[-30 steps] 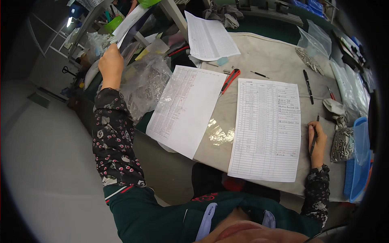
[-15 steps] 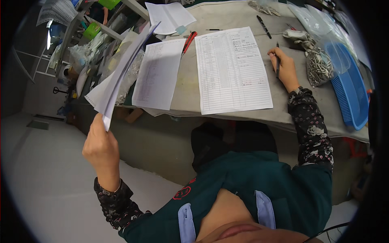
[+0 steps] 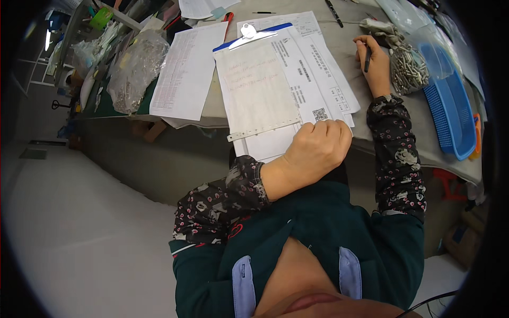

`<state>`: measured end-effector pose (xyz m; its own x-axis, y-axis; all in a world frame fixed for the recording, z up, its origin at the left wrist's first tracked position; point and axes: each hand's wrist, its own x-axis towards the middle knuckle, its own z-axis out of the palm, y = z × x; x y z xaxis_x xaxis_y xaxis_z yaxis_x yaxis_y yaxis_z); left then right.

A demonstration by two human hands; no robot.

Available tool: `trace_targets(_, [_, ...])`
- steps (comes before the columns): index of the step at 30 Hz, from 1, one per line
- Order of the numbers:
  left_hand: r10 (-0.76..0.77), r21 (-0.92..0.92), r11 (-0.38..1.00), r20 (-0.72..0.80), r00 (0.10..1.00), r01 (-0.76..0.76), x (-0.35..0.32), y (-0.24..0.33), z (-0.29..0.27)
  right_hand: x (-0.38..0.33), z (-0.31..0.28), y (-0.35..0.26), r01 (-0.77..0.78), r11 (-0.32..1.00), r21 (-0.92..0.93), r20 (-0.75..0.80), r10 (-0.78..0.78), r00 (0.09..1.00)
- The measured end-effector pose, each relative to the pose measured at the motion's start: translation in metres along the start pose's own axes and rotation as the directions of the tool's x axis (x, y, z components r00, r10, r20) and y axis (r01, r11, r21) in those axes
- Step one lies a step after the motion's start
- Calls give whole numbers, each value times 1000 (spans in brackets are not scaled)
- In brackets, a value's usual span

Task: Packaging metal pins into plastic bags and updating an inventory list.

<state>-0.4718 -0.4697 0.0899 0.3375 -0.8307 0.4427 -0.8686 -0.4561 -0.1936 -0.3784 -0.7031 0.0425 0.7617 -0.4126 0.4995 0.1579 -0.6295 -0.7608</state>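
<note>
Grey tabletop [image 3: 371, 132] crowded with papers. Blue clipboard [image 3: 260, 90] with sheets at near edge, long axis running away, clip at far end. Left hand [image 3: 318, 151] closed, gripping its near end. Right hand [image 3: 377, 66] pinches black pen [image 3: 367, 57] upright. Blue basket [image 3: 450, 114], right edge; contents unclear. Clear bag [image 3: 408, 66] holds metal parts.

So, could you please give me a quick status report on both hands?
Left hand grips blue clipboard's lower edge. Right hand holds black pen. Bagged metal screws beside right hand.
</note>
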Motion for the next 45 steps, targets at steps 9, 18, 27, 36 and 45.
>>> trace_targets(9, [-439,-149,846,354,826,513,-82,-71,-20,-11,-10,-27,103,983,150,95,-118,988])
trace_targets(18, [-311,-168,881,495,811,441,-94,-90,-26,-46,-60,-100,582,810,78,678,-471,565])
trace_targets(27, [-337,-462,748,355,872,477,-108,-122,-14,-74,-70,-93,740,672,-37,746,-474,468])
trace_targets(36, [-488,-522,703,142,861,484,-101,-156,3,-65,-55,-93,501,865,20,386,-469,795])
trace_targets(45, [-693,-681,343,282,664,647,-87,-178,44,-71,-51,-90,186,978,-96,230,-160,960])
